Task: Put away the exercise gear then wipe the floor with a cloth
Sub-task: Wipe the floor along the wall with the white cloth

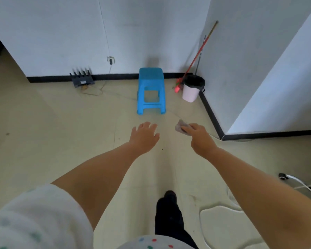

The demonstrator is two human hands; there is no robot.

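My right hand (198, 136) reaches forward over the beige floor (61, 126) and pinches a small grey cloth (180, 126) at its fingertips. My left hand (144, 135) is stretched out beside it, fingers spread and holding nothing. Both hands hover in front of a blue plastic stool (151, 90) that stands near the far wall. No exercise gear shows plainly in this view.
A pink bin with a black liner (192, 88) sits in the corner beside a red-handled broom (196, 56). A black router (82, 79) with cables lies by the wall at left. A white cable (215, 212) and a metal frame (298, 182) lie at lower right.
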